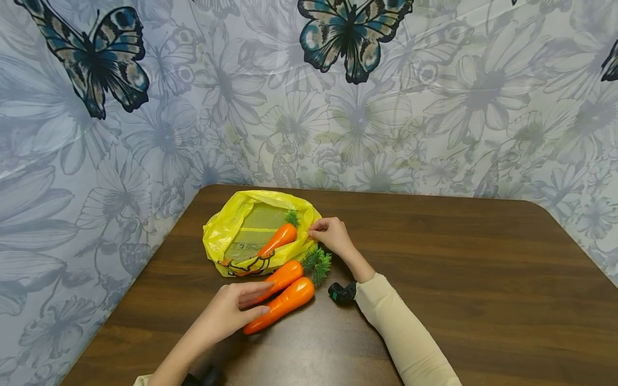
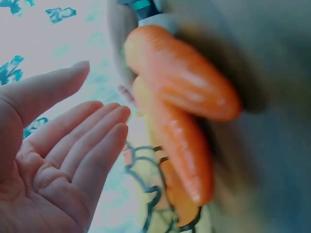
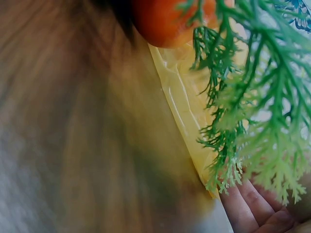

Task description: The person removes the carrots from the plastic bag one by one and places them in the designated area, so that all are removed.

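Note:
A yellow plastic bag lies with its mouth open near the table's back edge, and one orange carrot with a green top rests inside. Two more carrots lie side by side before it: a front carrot and a rear carrot, with leafy greens at their thick ends. My left hand is over their pointed ends; the left wrist view shows its fingers extended and apart from the carrots. My right hand pinches the bag's right rim. Greens partly cover that hand in the right wrist view.
The brown wooden table extends to the right of the bag. A butterfly-and-flower patterned cloth hangs behind it. A black wrist device is on my right wrist.

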The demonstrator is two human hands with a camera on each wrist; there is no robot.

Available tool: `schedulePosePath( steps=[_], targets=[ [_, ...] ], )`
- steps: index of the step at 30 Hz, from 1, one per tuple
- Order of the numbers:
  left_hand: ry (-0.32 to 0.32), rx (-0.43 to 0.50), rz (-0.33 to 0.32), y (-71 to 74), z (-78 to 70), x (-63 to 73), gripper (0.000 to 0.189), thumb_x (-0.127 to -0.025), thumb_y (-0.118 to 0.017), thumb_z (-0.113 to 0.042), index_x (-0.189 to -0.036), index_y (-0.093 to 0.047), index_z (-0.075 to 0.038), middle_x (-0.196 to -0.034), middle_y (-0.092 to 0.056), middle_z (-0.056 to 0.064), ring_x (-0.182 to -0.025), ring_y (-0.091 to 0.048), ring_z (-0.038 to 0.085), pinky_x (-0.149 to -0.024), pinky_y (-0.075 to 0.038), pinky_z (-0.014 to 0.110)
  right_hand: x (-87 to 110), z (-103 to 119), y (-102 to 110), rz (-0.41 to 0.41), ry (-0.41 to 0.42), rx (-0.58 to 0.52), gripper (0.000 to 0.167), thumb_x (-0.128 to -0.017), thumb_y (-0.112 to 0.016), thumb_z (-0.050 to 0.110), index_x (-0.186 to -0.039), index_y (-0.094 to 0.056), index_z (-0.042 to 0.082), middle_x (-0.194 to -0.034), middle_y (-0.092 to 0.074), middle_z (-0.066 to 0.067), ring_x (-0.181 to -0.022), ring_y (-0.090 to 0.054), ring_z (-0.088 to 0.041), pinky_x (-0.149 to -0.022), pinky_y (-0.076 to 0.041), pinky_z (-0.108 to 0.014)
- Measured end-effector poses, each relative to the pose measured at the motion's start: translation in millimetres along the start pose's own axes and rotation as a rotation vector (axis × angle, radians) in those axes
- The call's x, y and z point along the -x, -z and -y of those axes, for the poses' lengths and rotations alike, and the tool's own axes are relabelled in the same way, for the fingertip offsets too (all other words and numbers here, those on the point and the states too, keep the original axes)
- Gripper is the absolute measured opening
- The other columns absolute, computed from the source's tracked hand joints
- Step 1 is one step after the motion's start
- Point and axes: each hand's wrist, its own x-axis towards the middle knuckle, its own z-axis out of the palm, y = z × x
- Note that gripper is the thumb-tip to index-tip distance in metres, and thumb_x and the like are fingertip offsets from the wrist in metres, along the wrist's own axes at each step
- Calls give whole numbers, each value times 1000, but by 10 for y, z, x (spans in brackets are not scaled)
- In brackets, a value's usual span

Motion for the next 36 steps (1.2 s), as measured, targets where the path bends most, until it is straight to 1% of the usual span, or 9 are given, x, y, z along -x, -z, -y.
schedulePosePath(
  steps=[7,11,14,17,21,23,26,31,36],
  targets=[
    [-41,61,-12,196,-138,-140,49,-86,-70,-17,-127,-55,6,-126,-54,19,-113,-53,33,-88,-47,33,12,-23,8,-2,4,-4,5,-84,-70,5,-82,-72,1,-72,-68,-4,-62,-63,-15,-57,-53,-27],
    [-54,103,-55,310,-207,-257,51,-86,-70,-15,-130,-53,4,-129,-53,18,-114,-52,35,-86,-47,31,14,-30,15,-2,3,-9,5,-84,-70,6,-82,-72,1,-72,-68,-4,-62,-63,-15,-57,-53,-27],
    [-65,144,-101,374,-226,-373,52,-86,-70,-14,-132,-52,1,-130,-53,15,-116,-52,30,-87,-47,28,12,-35,19,-2,0,-10,5,-84,-70,5,-82,-72,2,-71,-68,-3,-62,-64,-15,-57,-53,-27],
    [-96,185,-136,413,-203,-516,53,-87,-69,-13,-135,-49,-2,-133,-50,11,-120,-49,23,-92,-42,29,11,-41,24,0,2,-12,5,-84,-70,5,-82,-72,2,-72,-68,-3,-62,-64,-15,-57,-53,-28],
    [-125,203,-166,434,-107,-719,61,-87,-68,-15,-142,-41,-7,-142,-41,9,-129,-38,20,-102,-33,35,12,-50,24,0,-2,-13,5,-84,-70,5,-83,-73,2,-72,-68,-3,-63,-64,-14,-57,-53,-27],
    [-117,202,-168,436,-34,-811,65,-87,-68,-15,-144,-37,-8,-145,-36,9,-132,-33,21,-104,-29,40,13,-53,21,0,-4,-15,4,-84,-70,5,-82,-73,2,-72,-68,-3,-63,-64,-14,-57,-53,-27],
    [-78,196,-158,437,109,-915,68,-88,-68,-16,-146,-33,-9,-147,-32,11,-134,-29,24,-106,-25,45,16,-54,14,3,-3,-19,5,-84,-70,6,-82,-72,2,-72,-68,-3,-63,-64,-15,-57,-53,-27],
    [-10,189,-131,438,332,-990,67,-89,-66,-17,-146,-32,-6,-147,-30,16,-134,-28,29,-106,-24,48,17,-51,5,8,2,-8,5,-85,-69,6,-82,-72,2,-72,-68,-2,-63,-64,-15,-58,-53,-27],
    [39,173,-91,434,477,-1012,69,-89,-66,-15,-147,-29,-3,-147,-27,21,-133,-26,36,-104,-26,51,13,-36,12,11,4,0,5,-85,-69,6,-83,-73,3,-73,-68,-2,-64,-64,-14,-58,-53,-27]
  ],
)
